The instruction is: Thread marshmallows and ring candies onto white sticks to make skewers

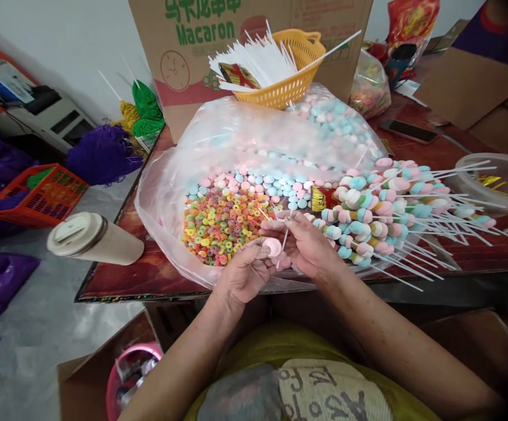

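Between thumb and fingers, my left hand (250,266) pinches a pink marshmallow (273,247). My right hand (304,245) is closed on a thin white stick (285,240), which points down beside the marshmallow. Both hands are close together over the front of a clear plastic bag (161,228) spread on the table. On it, just beyond my left hand, lies a heap of colourful gummy rings (223,225). Loose pink, white and blue marshmallows (275,181) lie behind the rings. To the right of my right hand, finished-looking skewers of marshmallows and rings (372,210) are piled up.
A yellow basket (275,96) of white sticks stands at the back, before a Macaron carton (184,76). A lidded cup (96,238) is at the table's left edge. A phone (409,131) and a clear round tub (500,175) are on the right.
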A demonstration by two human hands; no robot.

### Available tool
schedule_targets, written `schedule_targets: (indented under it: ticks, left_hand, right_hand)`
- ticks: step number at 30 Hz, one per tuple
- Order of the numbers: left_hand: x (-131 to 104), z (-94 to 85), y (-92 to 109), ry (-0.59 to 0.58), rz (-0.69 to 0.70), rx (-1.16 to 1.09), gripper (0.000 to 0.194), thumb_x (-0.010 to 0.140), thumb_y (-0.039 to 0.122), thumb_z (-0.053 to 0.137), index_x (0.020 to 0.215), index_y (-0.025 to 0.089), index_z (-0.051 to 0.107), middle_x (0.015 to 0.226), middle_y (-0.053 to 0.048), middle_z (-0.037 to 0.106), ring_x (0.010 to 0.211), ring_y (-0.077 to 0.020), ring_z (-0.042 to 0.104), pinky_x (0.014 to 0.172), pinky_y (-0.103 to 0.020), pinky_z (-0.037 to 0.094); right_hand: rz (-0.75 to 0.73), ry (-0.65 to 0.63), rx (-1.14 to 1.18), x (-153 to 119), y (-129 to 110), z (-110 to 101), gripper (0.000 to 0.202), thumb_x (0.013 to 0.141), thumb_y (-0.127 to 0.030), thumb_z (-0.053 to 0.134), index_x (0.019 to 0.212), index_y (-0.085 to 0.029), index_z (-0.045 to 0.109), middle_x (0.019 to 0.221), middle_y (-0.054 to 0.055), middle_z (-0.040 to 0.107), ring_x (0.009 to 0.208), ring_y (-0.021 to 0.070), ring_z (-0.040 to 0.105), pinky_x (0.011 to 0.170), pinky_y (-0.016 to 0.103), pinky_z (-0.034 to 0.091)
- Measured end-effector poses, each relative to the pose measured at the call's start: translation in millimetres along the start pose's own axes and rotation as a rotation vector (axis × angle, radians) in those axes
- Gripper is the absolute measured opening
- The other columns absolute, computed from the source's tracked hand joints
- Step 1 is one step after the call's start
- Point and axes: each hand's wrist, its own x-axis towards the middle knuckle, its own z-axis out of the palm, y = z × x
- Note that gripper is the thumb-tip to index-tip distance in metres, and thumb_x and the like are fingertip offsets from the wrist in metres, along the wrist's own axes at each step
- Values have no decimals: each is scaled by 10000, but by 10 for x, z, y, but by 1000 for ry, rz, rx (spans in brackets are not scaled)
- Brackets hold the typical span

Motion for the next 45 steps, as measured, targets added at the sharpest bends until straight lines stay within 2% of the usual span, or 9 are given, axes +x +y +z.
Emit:
schedule_targets:
  ticks: [3,6,9,12,15,19,33,40,45]
  left_hand:
    - [-32,-51,62,95,53,-66,98,593,168,636,677,120,623,608,3,617,612,-107,573,773,-338,507]
    - [-93,-68,124,121,82,-92,70,564,157,627,624,129,605,577,13,593,587,-99,554,769,-335,512]
    - [-148,-37,165,51,81,-75,85,545,159,628,617,127,595,555,17,568,558,-95,539,731,-327,519]
    - [-180,-47,223,73,143,-20,127,553,192,656,651,137,599,569,11,583,547,-102,548,649,-297,518]
    - [-186,-133,284,291,346,127,195,538,194,719,697,139,619,638,2,633,576,-107,576,607,-262,511]
    - [-175,-186,255,492,540,370,267,528,204,765,756,140,642,658,7,653,598,-98,590,584,-217,490]
    - [-196,-63,165,576,498,633,215,571,169,673,782,139,648,675,-8,662,583,-121,586,546,-218,458]
    - [-242,-133,44,533,700,1121,191,662,150,608,822,211,691,800,6,686,749,-153,600,733,-248,455]
    - [-221,-170,-50,479,718,1278,158,698,180,594,812,218,696,736,-7,671,667,-150,575,684,-248,439]
  right_hand:
    - [-117,48,-506,-57,-51,-167,277,854,-392,366,886,-171,530,768,88,662,754,220,621,699,389,477]
    - [-656,161,-1159,-117,-130,-275,267,843,-302,427,942,-126,601,966,152,641,983,269,545,884,458,372]
    - [-1138,-127,-1555,-126,-182,-240,308,862,-181,395,1121,-141,558,1124,133,588,1109,245,459,972,477,268]
    - [-1303,-318,-1675,-147,-224,-189,283,876,-138,364,1052,-132,585,853,80,622,868,188,534,829,382,374]
    - [-1248,-224,-1815,-268,-255,-188,341,851,-98,362,1148,-108,529,675,34,557,606,149,503,545,279,345]
    - [-1024,-138,-1911,-480,-198,-104,525,775,-50,362,1281,-177,414,635,-5,547,464,132,496,429,275,230]
    - [-632,-174,-1871,-533,-91,105,458,802,-78,358,1226,-196,484,779,37,640,608,154,610,440,252,315]
    - [-445,-160,-1956,-585,-105,282,365,813,-75,385,1132,-177,529,767,62,643,573,170,621,420,251,303]
    - [-298,-178,-1911,-516,-58,365,235,833,-68,365,930,-166,556,778,78,651,635,174,639,471,234,346]
